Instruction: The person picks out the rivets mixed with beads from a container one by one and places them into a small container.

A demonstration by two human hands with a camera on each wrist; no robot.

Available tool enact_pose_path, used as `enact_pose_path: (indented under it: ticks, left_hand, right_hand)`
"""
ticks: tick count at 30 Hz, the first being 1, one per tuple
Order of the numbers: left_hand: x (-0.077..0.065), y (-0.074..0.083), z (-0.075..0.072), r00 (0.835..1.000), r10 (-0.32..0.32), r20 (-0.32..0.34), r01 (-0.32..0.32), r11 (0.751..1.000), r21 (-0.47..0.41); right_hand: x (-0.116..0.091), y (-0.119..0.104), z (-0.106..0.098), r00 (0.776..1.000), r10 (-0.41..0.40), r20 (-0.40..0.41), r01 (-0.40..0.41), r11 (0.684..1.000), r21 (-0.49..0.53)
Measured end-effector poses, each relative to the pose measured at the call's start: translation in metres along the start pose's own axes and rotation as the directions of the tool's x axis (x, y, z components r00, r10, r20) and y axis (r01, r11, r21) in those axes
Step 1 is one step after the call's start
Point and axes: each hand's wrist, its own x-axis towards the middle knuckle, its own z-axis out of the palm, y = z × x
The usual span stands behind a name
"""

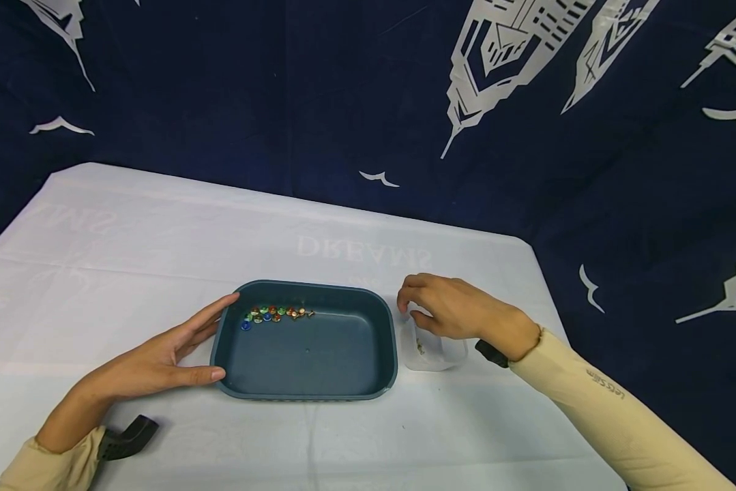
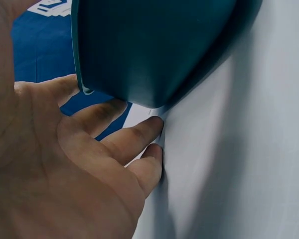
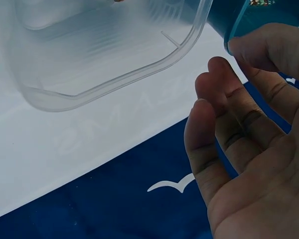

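A dark teal tray (image 1: 306,372) lies on the white cloth. Small shiny round pieces (image 1: 275,312) in red, green, blue and gold sit in an uneven row near its far left side. My left hand (image 1: 153,358) rests against the tray's left end, thumb and fingers spread; its fingertips touch the outer wall (image 2: 139,59) in the left wrist view. Over a clear plastic container (image 1: 450,358) hovers my right hand (image 1: 447,307), fingers loosely bent, with nothing visible between them in the right wrist view. A few small gold-coloured pieces (image 1: 419,346) lie inside the container.
The white cloth (image 1: 159,245) carries faint reversed lettering and covers the table. Behind it hangs a dark blue cloth (image 1: 251,102) with white building and bird prints. The container stands close beside the tray's right end. A black wrist device (image 1: 128,438) juts from the left sleeve.
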Motion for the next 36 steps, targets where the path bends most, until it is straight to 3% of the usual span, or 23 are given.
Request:
enact_pose_path:
  ticks: [36]
  left_hand:
    - [0.0,-0.001,-0.001,1.0,0.016,0.01,-0.016,1.0,-0.019]
  right_hand:
    - [0.019,-0.011,-0.002,0.999,-0.03,0.027,0.028,0.998,0.049]
